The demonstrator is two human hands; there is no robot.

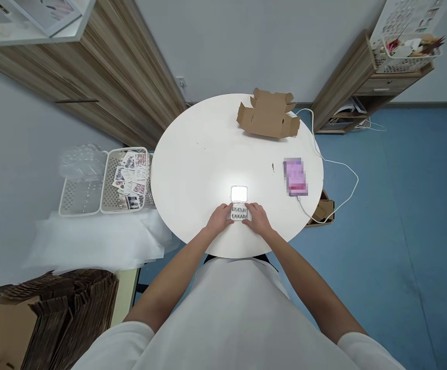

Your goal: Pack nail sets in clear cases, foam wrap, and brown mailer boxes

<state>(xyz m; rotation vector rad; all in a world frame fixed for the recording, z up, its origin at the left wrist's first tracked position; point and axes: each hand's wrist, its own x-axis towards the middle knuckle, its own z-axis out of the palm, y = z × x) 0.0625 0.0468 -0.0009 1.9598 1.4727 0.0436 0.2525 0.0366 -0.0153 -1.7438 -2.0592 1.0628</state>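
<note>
A small hinged case (239, 211) sits near the front edge of the white round table, its lid (239, 193) raised and shining with reflected light. Inside the case are two rows of small greenish pieces, too small to name for certain. My left hand (220, 218) grips the case's left side, thumb and fingers closed against the edge. From the right, my right hand (258, 218) holds the opposite side in the same way. The case appears to rest on the tabletop between both hands.
An unfolded cardboard box (270, 115) lies at the table's (192, 154) back. To the right is a blurred purple object (296, 177) with a white cable (342, 163). Left of the table stand a basket of printed cards (130, 174) and stacked folded cardboard (72, 313).
</note>
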